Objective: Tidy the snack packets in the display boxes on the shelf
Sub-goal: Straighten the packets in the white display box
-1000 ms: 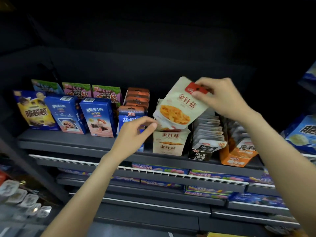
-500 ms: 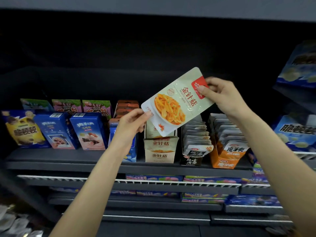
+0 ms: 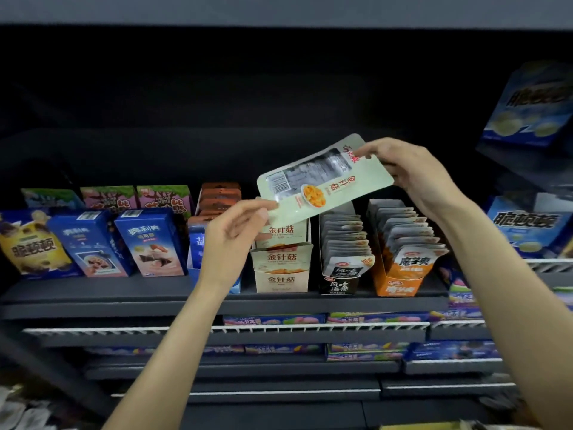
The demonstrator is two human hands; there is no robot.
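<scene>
A pale green snack packet [image 3: 322,181] is held flat in the air above the shelf, its back side with barcode facing me. My right hand [image 3: 412,172] pinches its top right end. My left hand [image 3: 235,234] pinches its lower left corner. Directly below stands the cream display box [image 3: 280,274] with matching packets upright in it. To its right are a black display box [image 3: 341,283] of grey packets and an orange display box [image 3: 400,280] of orange-labelled packets.
Blue biscuit cartons [image 3: 148,243] and a yellow-blue box [image 3: 31,246] line the left of the dark shelf [image 3: 124,293]. A brown stack [image 3: 218,197] stands behind my left hand. Blue chip bags [image 3: 527,225] hang at right. Lower shelves hold flat packs.
The packet has been turned over from its printed front to its barcode back and now lies more level. Both hands kept hold of its ends above the cream box.
</scene>
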